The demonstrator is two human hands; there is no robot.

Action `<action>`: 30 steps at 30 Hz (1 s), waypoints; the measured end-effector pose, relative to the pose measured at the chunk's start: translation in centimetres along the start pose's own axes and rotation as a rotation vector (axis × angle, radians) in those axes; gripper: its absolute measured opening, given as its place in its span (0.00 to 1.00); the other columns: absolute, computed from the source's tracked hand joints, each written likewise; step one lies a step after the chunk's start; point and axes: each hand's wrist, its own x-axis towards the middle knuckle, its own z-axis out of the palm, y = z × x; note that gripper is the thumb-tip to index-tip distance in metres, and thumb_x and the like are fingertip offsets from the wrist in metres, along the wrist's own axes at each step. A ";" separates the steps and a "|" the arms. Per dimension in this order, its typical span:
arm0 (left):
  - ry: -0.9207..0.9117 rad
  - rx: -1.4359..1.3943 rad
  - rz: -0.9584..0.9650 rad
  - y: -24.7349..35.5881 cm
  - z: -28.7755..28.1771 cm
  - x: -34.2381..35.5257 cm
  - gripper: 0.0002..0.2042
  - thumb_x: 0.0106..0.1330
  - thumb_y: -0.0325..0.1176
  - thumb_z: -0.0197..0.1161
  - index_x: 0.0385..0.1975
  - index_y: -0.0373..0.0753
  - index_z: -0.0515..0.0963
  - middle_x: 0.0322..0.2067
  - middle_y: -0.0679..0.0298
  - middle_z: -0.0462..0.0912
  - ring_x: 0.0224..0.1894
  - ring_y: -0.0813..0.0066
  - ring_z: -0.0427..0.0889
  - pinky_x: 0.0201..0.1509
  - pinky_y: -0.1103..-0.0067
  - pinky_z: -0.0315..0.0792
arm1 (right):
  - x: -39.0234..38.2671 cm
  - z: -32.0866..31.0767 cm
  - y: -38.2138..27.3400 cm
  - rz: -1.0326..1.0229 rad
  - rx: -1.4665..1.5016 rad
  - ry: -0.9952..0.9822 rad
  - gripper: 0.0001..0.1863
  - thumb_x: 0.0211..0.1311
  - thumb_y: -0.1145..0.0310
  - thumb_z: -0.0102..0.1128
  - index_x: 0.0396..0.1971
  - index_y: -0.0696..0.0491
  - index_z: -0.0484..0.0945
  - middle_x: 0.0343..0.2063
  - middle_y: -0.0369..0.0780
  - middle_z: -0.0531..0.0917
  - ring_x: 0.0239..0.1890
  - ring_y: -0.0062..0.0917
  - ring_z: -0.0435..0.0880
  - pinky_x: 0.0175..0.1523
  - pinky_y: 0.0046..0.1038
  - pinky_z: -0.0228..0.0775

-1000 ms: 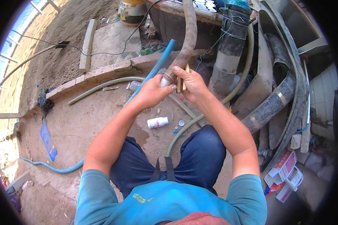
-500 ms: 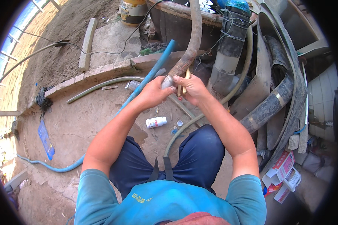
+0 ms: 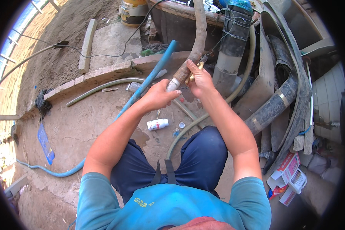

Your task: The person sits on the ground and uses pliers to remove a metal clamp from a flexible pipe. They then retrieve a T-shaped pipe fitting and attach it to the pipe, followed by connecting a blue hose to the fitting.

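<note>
Brown hose (image 3: 198, 43) | left hand (image 3: 160, 94) holding its end | right hand (image 3: 201, 83): yellow-handled pliers (image 3: 201, 65)

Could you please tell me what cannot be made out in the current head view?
In the head view:
Ribbed hose: far end cut off by the top edge.
White pipe end: partly covered by the left hand.
Yellow-handled pliers: partly hidden by the right hand.
White bottle: label print too small.

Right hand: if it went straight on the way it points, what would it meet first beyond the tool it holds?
Likely the brown hose, ahead to the upper left of the right hand and its yellow-handled tool; depth is unclear, and they may already touch.
</note>
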 end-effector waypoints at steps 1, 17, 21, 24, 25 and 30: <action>-0.020 -0.023 -0.001 -0.1 0.0 0.2 0.17 0.72 0.41 0.68 0.47 0.35 0.72 0.27 0.68 0.78 0.24 0.82 0.78 0.24 0.79 0.73 | 0.4 -0.2 0.2 -0.014 0.028 -0.026 0.16 0.66 0.62 0.74 0.48 0.48 0.78 0.40 0.33 0.84 0.42 0.26 0.83 0.47 0.37 0.73; 0.234 0.134 0.237 0.5 1.4 0.7 0.31 0.67 0.52 0.70 0.57 0.30 0.76 0.45 0.44 0.85 0.52 0.56 0.85 0.58 0.65 0.76 | 2.3 -1.3 0.1 -0.010 -0.004 0.001 0.10 0.66 0.67 0.70 0.42 0.49 0.79 0.34 0.32 0.82 0.34 0.22 0.82 0.35 0.28 0.73; 0.027 -0.050 -0.009 -0.7 1.0 2.3 0.27 0.74 0.52 0.64 0.57 0.31 0.76 0.36 0.62 0.84 0.31 0.76 0.82 0.32 0.77 0.77 | 1.7 -0.8 0.3 -0.013 0.009 -0.008 0.11 0.67 0.67 0.70 0.44 0.51 0.79 0.35 0.33 0.83 0.35 0.23 0.83 0.38 0.30 0.75; 0.019 0.046 0.068 -2.3 0.5 3.1 0.28 0.73 0.52 0.64 0.57 0.31 0.77 0.35 0.62 0.84 0.30 0.76 0.83 0.32 0.78 0.78 | 2.5 -1.9 0.3 -0.019 -0.008 0.026 0.11 0.66 0.68 0.70 0.45 0.51 0.79 0.36 0.34 0.83 0.37 0.24 0.83 0.42 0.33 0.77; 0.018 0.093 0.031 -2.7 0.3 3.1 0.30 0.72 0.54 0.64 0.58 0.30 0.77 0.39 0.56 0.85 0.37 0.69 0.84 0.40 0.74 0.78 | 2.8 -2.2 0.2 -0.033 0.001 0.038 0.12 0.66 0.69 0.71 0.45 0.52 0.79 0.36 0.34 0.83 0.37 0.24 0.83 0.42 0.33 0.77; 0.245 0.288 0.139 -3.8 -0.2 2.2 0.37 0.69 0.56 0.65 0.64 0.26 0.73 0.56 0.40 0.82 0.57 0.51 0.83 0.63 0.67 0.75 | 3.2 -2.9 -0.3 -0.040 0.049 0.065 0.12 0.66 0.69 0.71 0.44 0.53 0.79 0.36 0.34 0.83 0.38 0.25 0.83 0.45 0.34 0.78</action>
